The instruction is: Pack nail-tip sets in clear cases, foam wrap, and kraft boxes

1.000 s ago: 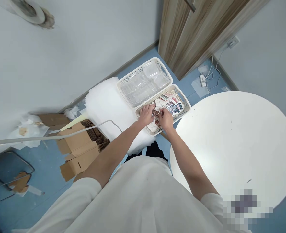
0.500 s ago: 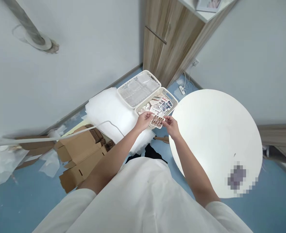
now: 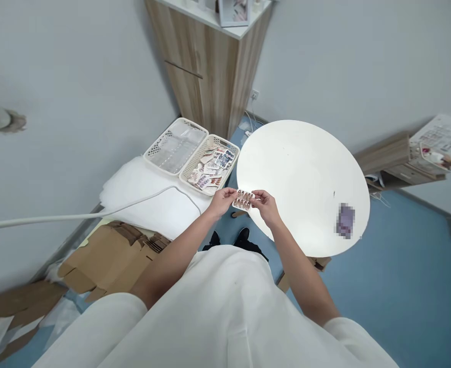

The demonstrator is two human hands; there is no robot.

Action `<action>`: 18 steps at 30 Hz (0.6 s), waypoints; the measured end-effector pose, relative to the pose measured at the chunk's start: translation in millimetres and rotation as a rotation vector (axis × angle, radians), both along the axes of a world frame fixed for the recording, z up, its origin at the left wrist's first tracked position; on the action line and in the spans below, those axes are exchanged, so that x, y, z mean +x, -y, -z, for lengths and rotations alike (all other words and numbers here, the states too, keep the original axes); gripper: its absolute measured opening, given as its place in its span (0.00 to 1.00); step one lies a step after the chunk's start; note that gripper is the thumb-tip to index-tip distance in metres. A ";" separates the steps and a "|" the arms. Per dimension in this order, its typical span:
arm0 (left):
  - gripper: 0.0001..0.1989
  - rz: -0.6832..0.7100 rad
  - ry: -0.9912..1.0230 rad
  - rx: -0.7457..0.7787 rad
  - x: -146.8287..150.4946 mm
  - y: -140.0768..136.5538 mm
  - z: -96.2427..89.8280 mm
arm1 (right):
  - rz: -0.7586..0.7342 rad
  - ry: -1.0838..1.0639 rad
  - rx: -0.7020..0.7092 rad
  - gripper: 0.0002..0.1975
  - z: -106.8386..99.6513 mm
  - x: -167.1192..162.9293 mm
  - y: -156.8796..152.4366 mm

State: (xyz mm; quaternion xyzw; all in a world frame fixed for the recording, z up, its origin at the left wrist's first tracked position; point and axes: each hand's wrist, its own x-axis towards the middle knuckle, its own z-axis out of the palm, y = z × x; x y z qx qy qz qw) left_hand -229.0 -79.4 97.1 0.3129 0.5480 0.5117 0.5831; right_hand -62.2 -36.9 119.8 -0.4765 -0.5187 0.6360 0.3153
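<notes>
Spreading past my right grip (image 3: 266,207) and farther right is the round, smooth white table (image 3: 302,174), and beyond my left grip (image 3: 220,201) sits the cream, perforated plastic basket (image 3: 197,159) holding loose patterned cards (image 3: 224,159). Between both grips, fingertips and thumbs pinched closed on its opposite edges, I have a small, white, rectangular card studded with shiny brown ovals (image 3: 243,200), apart from the basket.

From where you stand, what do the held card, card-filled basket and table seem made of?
Held card: likely paperboard or plastic, flat and white; its brown pieces glossy, perhaps plastic, from highlights. Basket: probably matte cream plastic, from regular holes. Table: perhaps smooth laminate, its top evenly white.
</notes>
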 end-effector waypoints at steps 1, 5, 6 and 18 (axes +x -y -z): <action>0.14 0.014 0.035 -0.011 7.7 -3.1 -0.6 | 0.029 -0.017 -0.006 0.18 -0.3 8.3 0.9; 0.13 -0.003 0.242 -0.066 43.9 -15.3 -3.2 | 0.142 -0.105 -0.074 0.25 3.4 42.5 6.1; 0.13 -0.020 0.297 -0.079 54.2 -17.8 -3.9 | 0.160 -0.135 -0.099 0.26 5.8 50.4 7.7; 0.12 0.054 0.001 -0.197 138.8 -34.7 5.0 | 0.353 -0.158 -0.127 0.17 26.5 115.4 -20.6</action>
